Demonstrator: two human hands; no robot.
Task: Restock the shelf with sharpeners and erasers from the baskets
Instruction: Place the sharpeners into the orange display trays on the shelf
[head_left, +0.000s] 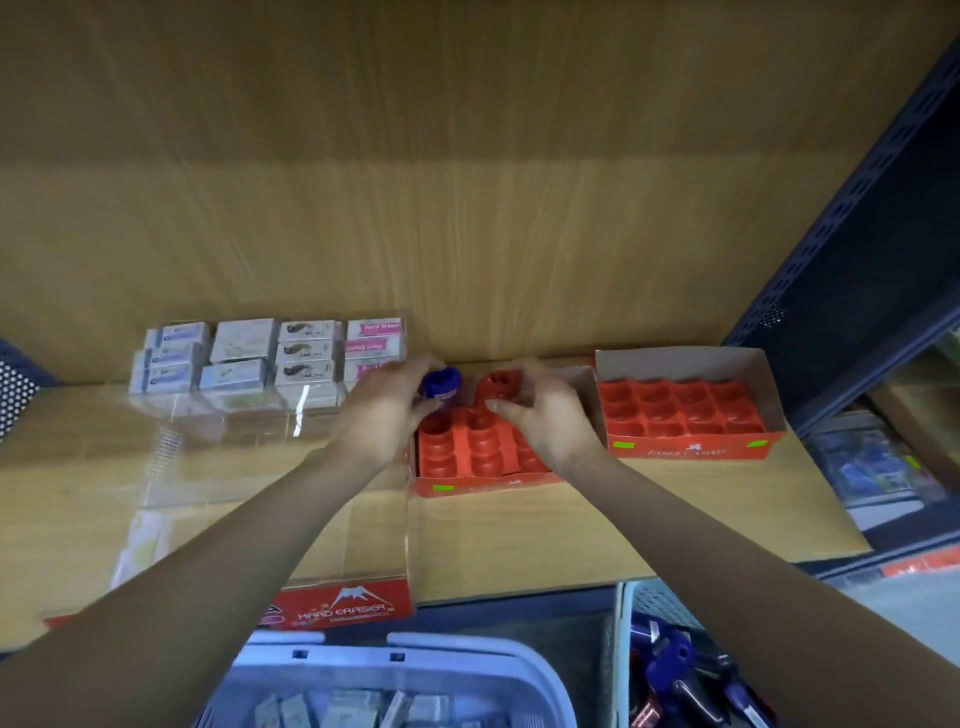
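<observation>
the wooden shelf (571, 545) spreads under your hands. left of your left hand (384, 410) stands a clear case (234, 447) with boxed erasers (244, 340) at its back. two baskets (493, 660) sit below your forearms. one red tray (483, 457) lies beneath both hands, a second tray (685, 410) just right of your right hand (540, 410). your left fingers curl round a blue sharpener (441, 382); your right hand pinches a red sharpener (501, 387) over the tray's far end.
</observation>
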